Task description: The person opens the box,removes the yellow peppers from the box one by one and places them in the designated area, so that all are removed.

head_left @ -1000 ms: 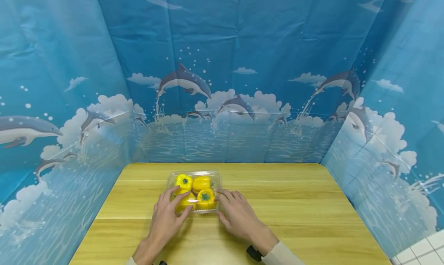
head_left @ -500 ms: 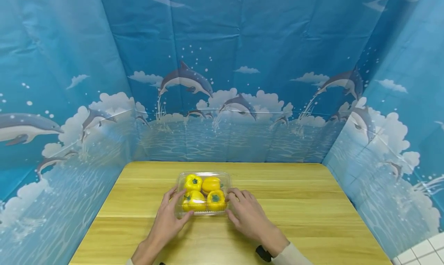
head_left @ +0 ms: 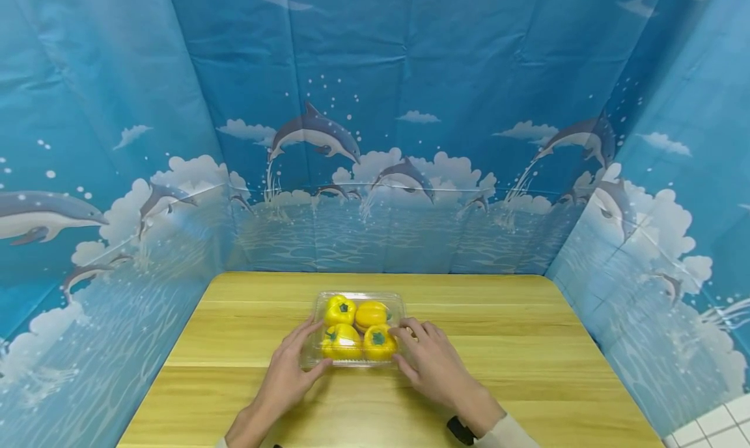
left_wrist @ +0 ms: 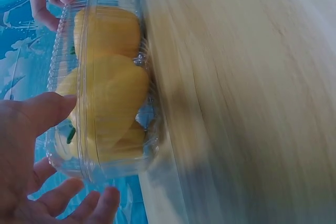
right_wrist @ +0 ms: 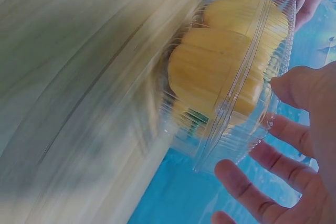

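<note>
A clear plastic clamshell box (head_left: 361, 297) stands on the wooden table, holding several yellow bell peppers (head_left: 378, 342) with green stems. My left hand (head_left: 290, 366) is at the box's left side, thumb by the front left corner and fingers fairly straight along the side. In the left wrist view its thumb touches or nearly touches the lid, the fingers spread below. My right hand (head_left: 433, 360) holds the right side, thumb at the front right corner and fingers bent over the edge. The right wrist view has that thumb (right_wrist: 296, 87) against the lid's edge, other fingers spread beside the box.
The wooden table (head_left: 498, 370) extends around the box to its rounded back corners. A blue curtain (head_left: 375, 239) printed with dolphins stands behind and on both sides. White tiles (head_left: 715, 425) show at lower right.
The box has slid to the right along the table, the right hand moving with it. My left hand's fingers have come off the lid to the box's left side.
</note>
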Tool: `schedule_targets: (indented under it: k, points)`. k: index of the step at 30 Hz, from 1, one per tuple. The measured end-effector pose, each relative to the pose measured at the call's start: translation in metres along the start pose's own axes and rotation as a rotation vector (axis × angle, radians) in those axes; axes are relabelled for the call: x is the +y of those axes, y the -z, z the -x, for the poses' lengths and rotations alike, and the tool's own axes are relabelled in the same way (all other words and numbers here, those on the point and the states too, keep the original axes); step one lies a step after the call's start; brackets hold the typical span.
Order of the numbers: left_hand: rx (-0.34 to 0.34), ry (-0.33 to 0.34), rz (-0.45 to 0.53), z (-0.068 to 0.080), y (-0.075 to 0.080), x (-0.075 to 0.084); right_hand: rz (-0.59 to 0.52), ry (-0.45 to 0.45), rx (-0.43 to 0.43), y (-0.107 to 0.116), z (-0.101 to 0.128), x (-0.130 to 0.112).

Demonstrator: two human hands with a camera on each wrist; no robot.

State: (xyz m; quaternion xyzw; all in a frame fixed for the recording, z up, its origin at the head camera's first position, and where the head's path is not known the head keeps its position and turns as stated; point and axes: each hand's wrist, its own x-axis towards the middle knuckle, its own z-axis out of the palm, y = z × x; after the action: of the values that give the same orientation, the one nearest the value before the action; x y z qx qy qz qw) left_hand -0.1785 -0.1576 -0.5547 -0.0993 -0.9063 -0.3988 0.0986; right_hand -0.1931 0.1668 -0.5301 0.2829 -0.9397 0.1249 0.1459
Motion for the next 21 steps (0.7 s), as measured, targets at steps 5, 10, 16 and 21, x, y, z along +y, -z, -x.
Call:
schedule_targets:
  k: [5, 10, 16, 21]
  points:
    - [-0.042, 0.063, 0.118, 0.001, -0.001, 0.003, 0.011, -0.019, -0.011, 0.003, 0.008, 0.008]
    - [-0.075, 0.080, 0.251, 0.002, -0.007, 0.004, 0.003, -0.047, -0.025, 0.006, 0.016, 0.015]
    - [-0.102, 0.069, 0.301, 0.002, -0.012, 0.010, -0.008, -0.081, -0.036, 0.012, 0.021, 0.020]
    - [-0.118, 0.049, 0.287, 0.004, -0.015, 0.013, -0.002, -0.093, -0.041, 0.016, 0.025, 0.023]
